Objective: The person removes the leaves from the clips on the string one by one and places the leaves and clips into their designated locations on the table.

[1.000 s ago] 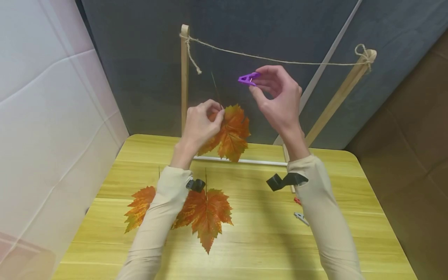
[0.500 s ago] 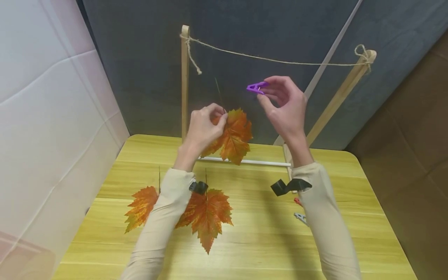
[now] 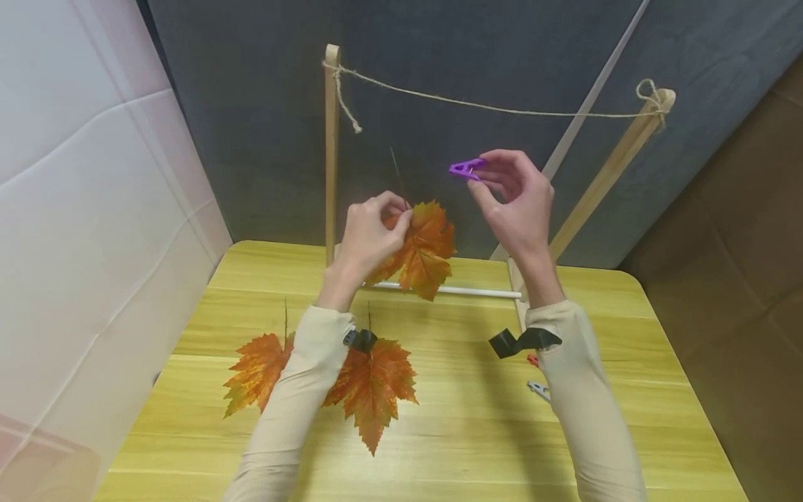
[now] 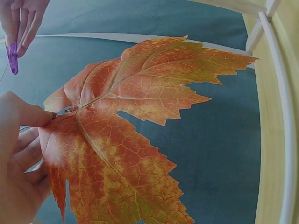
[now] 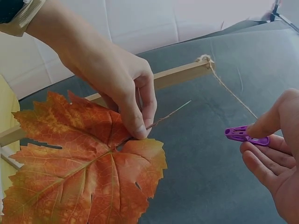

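Note:
My left hand [image 3: 375, 233] pinches an orange maple leaf [image 3: 429, 254] by the base of its stem. The thin stem [image 5: 170, 115] sticks up past the fingertips, and the blade hangs below. To the right, my right hand [image 3: 517, 202] holds a purple clothespin [image 3: 465, 169] between thumb and fingers, its nose pointing left. Leaf and clothespin are apart. Above both hands a twine line [image 3: 477, 106] runs between two wooden posts. In the left wrist view the leaf [image 4: 117, 135] fills the middle, with the purple clothespin [image 4: 13, 58] at upper left.
Two more orange leaves lie on the yellow wooden table [image 3: 464, 432]: one [image 3: 254, 369] at left, one [image 3: 376, 383] partly under my left forearm. A grey clothespin [image 3: 538, 390] and a red one [image 3: 533, 360] lie by my right sleeve. A white rod [image 3: 483, 291] joins the posts' bases.
Both hands have moved down and a little right, carrying the leaf and the purple clothespin farther below the twine. Both grips are unchanged.

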The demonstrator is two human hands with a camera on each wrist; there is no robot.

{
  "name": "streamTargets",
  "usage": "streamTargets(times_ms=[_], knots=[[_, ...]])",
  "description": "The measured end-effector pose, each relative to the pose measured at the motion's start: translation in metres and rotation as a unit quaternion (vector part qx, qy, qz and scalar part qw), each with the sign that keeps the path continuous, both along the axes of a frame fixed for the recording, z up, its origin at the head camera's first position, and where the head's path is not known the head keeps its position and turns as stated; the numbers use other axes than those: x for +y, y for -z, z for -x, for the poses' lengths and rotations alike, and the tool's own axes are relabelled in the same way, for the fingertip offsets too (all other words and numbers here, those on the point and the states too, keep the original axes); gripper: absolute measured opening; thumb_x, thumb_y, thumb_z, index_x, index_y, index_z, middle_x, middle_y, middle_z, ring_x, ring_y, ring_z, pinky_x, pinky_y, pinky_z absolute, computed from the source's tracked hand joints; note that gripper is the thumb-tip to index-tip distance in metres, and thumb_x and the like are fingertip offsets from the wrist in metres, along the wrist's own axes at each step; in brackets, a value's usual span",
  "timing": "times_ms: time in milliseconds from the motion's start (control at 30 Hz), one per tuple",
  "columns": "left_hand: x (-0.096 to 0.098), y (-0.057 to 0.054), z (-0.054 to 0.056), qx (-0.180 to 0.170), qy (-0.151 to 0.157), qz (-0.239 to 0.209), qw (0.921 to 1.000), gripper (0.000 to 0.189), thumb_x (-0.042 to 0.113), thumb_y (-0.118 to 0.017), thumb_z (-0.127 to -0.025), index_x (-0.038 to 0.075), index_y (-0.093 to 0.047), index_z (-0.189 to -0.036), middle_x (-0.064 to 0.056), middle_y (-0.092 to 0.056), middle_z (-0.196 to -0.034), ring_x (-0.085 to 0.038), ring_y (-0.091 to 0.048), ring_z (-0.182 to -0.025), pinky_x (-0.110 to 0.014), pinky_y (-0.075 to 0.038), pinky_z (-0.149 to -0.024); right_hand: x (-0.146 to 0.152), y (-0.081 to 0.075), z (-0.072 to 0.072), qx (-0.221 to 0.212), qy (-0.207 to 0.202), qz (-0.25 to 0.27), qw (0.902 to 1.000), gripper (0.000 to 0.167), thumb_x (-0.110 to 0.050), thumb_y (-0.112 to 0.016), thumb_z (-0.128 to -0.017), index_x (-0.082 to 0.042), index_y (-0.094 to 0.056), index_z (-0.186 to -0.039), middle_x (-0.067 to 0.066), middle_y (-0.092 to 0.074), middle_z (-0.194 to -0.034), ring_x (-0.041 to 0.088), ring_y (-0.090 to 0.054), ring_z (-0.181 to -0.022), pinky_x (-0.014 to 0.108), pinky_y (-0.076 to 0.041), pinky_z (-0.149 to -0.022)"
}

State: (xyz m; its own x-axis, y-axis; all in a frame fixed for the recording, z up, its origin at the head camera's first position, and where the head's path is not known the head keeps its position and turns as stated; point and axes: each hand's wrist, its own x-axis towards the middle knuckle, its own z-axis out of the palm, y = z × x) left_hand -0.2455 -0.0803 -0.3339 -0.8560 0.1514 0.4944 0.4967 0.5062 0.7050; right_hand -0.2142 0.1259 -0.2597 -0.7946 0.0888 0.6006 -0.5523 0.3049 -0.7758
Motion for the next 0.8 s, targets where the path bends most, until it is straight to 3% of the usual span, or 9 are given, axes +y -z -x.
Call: streamTargets(times_ms=[467,800], knots=[[0.004,0.011,-0.005,-0.023,0.004,0.000,0.9997,0.011,0.015,-0.067,-0.094,0.007,-0.072,-0.099,-0.008,-0.076,-0.094,-0.023,-0.069,-0.082,-0.037,-0.054,-0.079,0.008,0.015,-0.007,-0.009,0.000,0.008,0.9999,0.030,0.005,-0.073,-0.086,0.008,-0.064,-0.114,0.021,-0.072,-0.110,0.007,-0.072,-0.092,0.024,-0.057,-0.090],[0.011,0.020,-0.007,-0.013,0.009,-0.001,0.9999,0.010,0.014,-0.067,-0.094,0.006,-0.072,-0.097,-0.009,-0.076,-0.091,-0.023,-0.070,-0.082,-0.038,-0.055,-0.079,0.017,0.025,-0.012,-0.008,-0.001,0.011,0.9999,0.032,0.010,-0.072,-0.085,0.012,-0.063,-0.115,0.023,-0.071,-0.110,0.005,-0.072,-0.091,0.022,-0.057,-0.088]])
